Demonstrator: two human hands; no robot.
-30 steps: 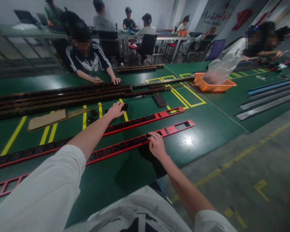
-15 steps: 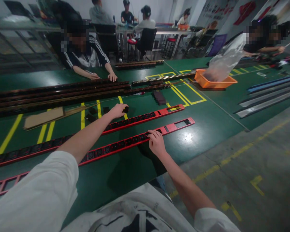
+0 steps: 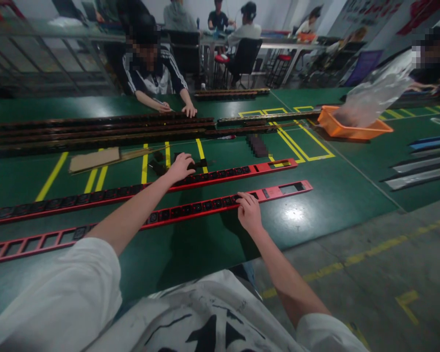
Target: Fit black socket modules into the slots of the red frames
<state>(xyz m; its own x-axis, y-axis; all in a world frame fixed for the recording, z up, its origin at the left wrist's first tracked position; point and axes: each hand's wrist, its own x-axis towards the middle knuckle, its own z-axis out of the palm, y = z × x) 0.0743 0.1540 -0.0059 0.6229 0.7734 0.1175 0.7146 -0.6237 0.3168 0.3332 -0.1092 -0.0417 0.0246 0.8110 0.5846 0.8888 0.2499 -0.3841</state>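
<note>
Two long red power strips lie slanting across the green table, with black sockets set along them. The nearer one has bare openings toward its left end. My right hand is bent over this nearer strip, fingertips on a black socket close to its right end. My left hand is beyond the farther red strip, fingers curled down on a small black piece; the fingers partly hide it. Other loose black pieces lie just left of this hand.
Long dark strips lie across the far side, where a co-worker's hand rests. A piece of cardboard sits at left. An orange bin holding a plastic bag stands right, near grey and blue strips.
The view has turned left, so things appear farther right. My left hand has drawn back left toward the loose black pieces. My right hand stays on the nearer strip.
</note>
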